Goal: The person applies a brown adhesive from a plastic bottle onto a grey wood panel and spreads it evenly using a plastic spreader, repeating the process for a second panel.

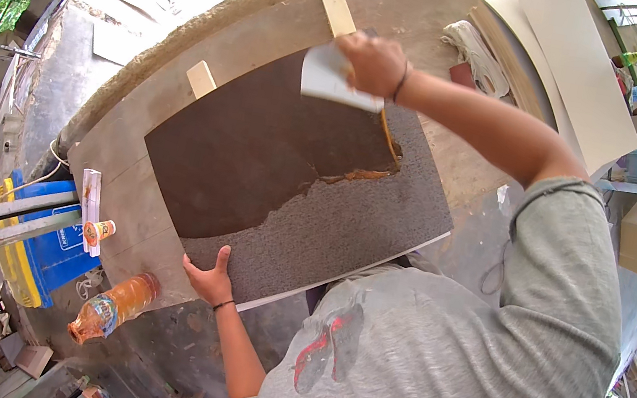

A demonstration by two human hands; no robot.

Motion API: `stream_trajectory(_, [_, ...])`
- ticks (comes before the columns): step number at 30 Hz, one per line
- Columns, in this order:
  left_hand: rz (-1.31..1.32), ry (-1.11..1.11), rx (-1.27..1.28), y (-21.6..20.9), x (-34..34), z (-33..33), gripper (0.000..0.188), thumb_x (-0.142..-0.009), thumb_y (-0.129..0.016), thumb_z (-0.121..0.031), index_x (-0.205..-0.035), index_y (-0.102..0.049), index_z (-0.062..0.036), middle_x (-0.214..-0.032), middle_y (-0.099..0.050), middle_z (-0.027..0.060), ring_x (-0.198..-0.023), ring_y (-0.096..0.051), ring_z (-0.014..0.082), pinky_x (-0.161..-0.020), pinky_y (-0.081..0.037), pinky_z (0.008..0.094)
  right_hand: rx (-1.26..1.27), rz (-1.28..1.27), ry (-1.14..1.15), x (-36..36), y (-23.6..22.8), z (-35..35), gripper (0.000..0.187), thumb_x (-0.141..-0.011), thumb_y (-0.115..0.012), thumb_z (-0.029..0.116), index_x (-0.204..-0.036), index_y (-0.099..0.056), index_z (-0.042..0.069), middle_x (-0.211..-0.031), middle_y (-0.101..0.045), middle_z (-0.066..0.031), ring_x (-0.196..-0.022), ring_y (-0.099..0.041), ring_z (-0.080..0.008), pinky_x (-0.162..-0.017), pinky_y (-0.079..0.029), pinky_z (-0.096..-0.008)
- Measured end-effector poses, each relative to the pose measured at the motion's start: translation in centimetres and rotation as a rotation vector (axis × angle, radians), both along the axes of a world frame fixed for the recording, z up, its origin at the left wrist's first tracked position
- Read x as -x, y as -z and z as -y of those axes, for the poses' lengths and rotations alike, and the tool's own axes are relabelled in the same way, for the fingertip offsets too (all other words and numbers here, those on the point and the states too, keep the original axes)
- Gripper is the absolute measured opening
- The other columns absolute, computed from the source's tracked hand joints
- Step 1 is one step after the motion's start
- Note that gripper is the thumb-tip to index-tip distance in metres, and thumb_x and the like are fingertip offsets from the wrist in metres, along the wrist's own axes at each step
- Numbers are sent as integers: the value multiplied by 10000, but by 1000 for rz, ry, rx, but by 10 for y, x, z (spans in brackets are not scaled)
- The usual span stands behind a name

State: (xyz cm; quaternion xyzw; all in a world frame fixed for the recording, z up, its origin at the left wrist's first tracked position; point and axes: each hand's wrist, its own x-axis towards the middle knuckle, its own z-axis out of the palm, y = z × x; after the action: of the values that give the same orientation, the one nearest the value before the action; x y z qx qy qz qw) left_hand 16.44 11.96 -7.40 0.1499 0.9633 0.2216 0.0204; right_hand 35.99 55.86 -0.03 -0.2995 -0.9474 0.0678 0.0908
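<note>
Right hand [374,64] at the far end of the board [383,219], arm stretched long across it, fingers closed on a pale flat spreader [331,80] pressed to the surface. Left hand [209,277] flat on the near corner, fingers spread, gripping nothing, only bracing. Right fingertips hidden under the knuckles; spreader's far edge covered by the hand. Lower part of the board cut off by the grey shirt [426,363]. Board on a concrete worktop [124,190], raised on two light wooden strips [201,79]. Upper left portion dark brown and smooth, wet-looking; lower right portion grey and speckled, bare. Ragged border between them, with an amber streak of glue [365,175] near the spreader. Orange bottle [114,306] below the worktop's edge.
</note>
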Motion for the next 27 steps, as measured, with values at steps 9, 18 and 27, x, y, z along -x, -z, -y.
stream_trajectory(9, [7,-11,-25,-3,-1,0,1126,-533,-756,-679,-1279,-400,85,-1292,-474,264,-1218,-448,383,-1021,-366,433,42,-6,542,-28,-34,-144,501,-675,-709,266,-1064,-515,18,-928,-658,-208,-897,-647,-351,-785,-500,-442])
stream_trajectory(18, [-8,29,-17,0,4,1,1147,-532,-700,-747,-1279,-404,71,-1280,-483,260,-1212,-451,386,-1000,-381,443,474,21,298,-71,-9,49,685,-669,-778,427,-1105,-480,-9,-980,-628,-238,-946,-620,-356,-810,-503,-418])
stream_trajectory(27, [-29,40,-31,7,4,3,1162,-536,-690,-753,-1283,-387,84,-1292,-471,258,-1215,-449,379,-1001,-384,437,318,22,130,-34,-22,153,391,-710,-685,282,-958,-499,42,-724,-639,-172,-701,-648,-345,-624,-515,-440])
